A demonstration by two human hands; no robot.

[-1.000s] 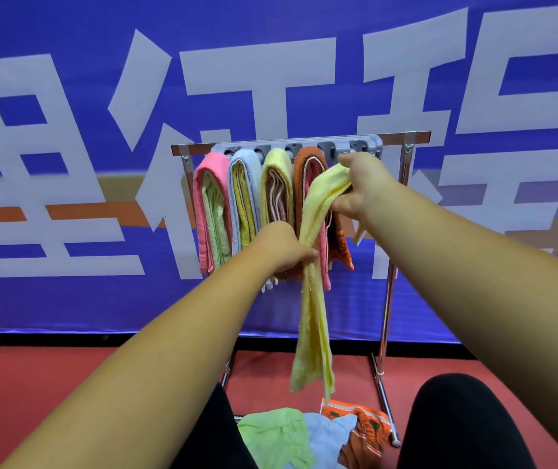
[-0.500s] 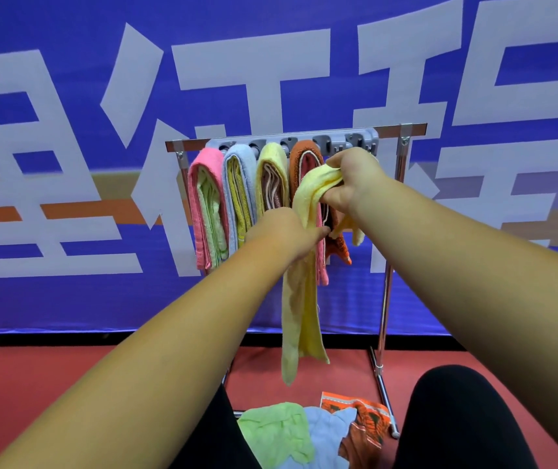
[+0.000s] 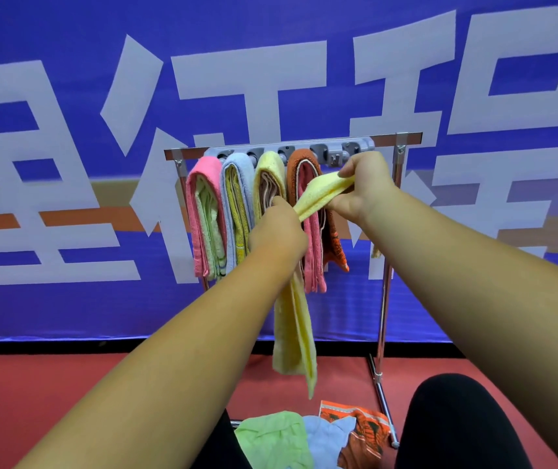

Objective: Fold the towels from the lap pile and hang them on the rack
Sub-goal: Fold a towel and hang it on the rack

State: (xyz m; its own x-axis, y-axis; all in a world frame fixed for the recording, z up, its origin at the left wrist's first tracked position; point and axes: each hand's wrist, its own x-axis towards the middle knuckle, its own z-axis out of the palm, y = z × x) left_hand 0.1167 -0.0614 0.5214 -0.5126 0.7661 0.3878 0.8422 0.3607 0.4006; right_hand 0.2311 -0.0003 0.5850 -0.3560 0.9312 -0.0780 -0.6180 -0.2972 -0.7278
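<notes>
Hanging step: long pale-yellow terry towel stretched betw. left hand & right hand, both grips clamped on it, before chrome rack. Next, prob.: drape over free right end.

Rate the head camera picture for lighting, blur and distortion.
Head view: even, soft light, no hard shadows; faint sheen on the chrome rack post; wide-angle bowing stretches the blue printed banner and forearms at the edges; the long yellow terry towel looks fairly sharp.
</notes>
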